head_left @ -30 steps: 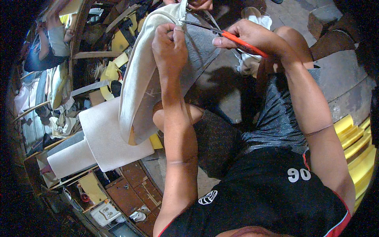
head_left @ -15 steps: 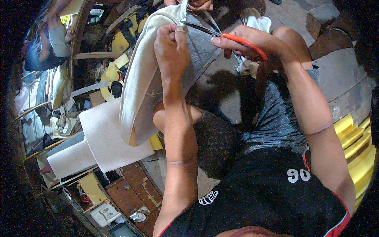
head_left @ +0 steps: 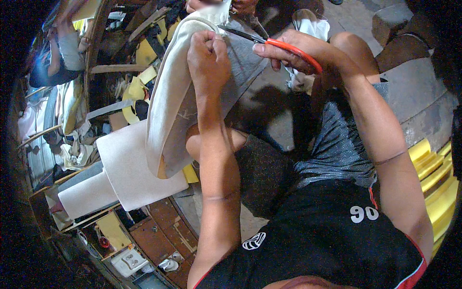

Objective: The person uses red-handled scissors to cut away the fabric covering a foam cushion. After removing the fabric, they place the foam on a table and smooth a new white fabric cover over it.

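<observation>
A long padded piece covered in pale fabric [head_left: 166,101] stands slanted in front of me, its grey underside turned to the right. My left hand [head_left: 210,55] is closed in a pinch on the fabric edge near the top of the piece. In my right hand [head_left: 293,48] is a pair of scissors with orange-red handles [head_left: 301,57]. Their dark blades are parted and point left, the upper tip at the fabric just beyond my left fingers. Another person's hands [head_left: 244,6] are at the far top of the piece, partly cut off by the frame.
A roll of whitish sheet material [head_left: 139,164] lies left of my left forearm. Wooden framing [head_left: 115,69], yellow foam scraps [head_left: 147,53] and cloth offcuts [head_left: 77,149] crowd the left side. Yellow foam strips [head_left: 433,168] are stacked at right. A block [head_left: 392,24] sits on the far floor.
My right hand and the scissors have shifted slightly left. At the top, the other person's left-side hand has come further into view on the fabric. My left hand keeps its pinch.
</observation>
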Demonstrator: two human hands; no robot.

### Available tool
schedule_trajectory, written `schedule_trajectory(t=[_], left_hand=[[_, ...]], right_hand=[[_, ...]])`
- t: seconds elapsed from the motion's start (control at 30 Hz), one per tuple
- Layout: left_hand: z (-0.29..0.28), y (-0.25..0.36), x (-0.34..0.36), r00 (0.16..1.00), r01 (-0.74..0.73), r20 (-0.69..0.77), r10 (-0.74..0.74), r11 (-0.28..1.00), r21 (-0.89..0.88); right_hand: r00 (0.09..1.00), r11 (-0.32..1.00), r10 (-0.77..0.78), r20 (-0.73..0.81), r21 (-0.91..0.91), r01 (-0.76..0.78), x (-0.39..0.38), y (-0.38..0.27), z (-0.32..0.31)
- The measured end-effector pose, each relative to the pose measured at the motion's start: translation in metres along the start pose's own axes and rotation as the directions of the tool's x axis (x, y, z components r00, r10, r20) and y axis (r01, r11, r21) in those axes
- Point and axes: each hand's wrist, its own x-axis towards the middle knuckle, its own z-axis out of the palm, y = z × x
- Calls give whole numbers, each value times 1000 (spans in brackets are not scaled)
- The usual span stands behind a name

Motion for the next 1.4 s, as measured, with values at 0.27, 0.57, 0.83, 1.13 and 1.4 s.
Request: schedule_trajectory(t=[0.27,0.57,0.83,1.13,1.4], left_hand=[[-10,2,-4,998,29,64,-24,997,-73],[-9,0,-6,997,-61,41,63,997,-49],[-12,-4,-3,989,-89,106,100,991,-101],[-20,7,-7,986,99,149,-74,981,-166],[-14,-13,-8,965,203,219,-146,943,-265]], right_hand=[[945,935,317,83,138,-326,-19,-29,2],[938,902,325,120,258,-345,-20,-28,5],[955,910,281,90,289,-295,-21,-19,10],[936,869,329,122,349,-351,-22,-26,15],[940,853,314,134,395,-341,-19,-20,19]])
